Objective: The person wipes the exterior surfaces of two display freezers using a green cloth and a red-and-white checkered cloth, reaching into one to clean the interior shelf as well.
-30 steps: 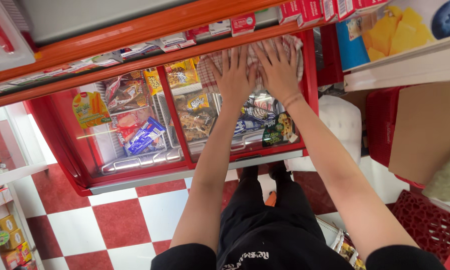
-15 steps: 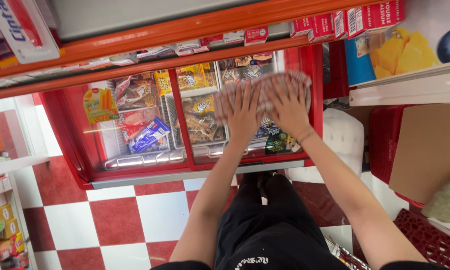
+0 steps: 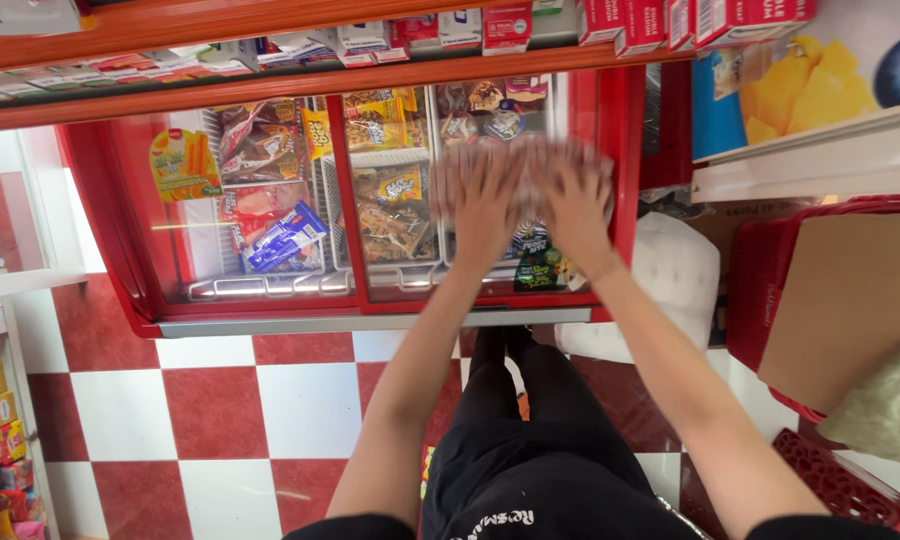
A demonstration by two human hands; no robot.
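Both hands, left (image 3: 482, 195) and right (image 3: 573, 200), lie flat with fingers spread, gripping nothing, pressing a blurred cloth (image 3: 530, 165) against the freezer's (image 3: 100, 200) glass lid (image 3: 410, 290), palms down to bear on it.

Red freezer chest (image 3: 100, 215), red-and-white chequered floor (image 3: 220, 400), black trousers (image 3: 530, 470), brown cardboard sheet (image 3: 850, 300), red basket (image 3: 760, 270)

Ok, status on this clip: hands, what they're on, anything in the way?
Left hand and right hand flat, side by side on the cloth over the freezer's glass lid. Motion-blurred. Nothing in the way.
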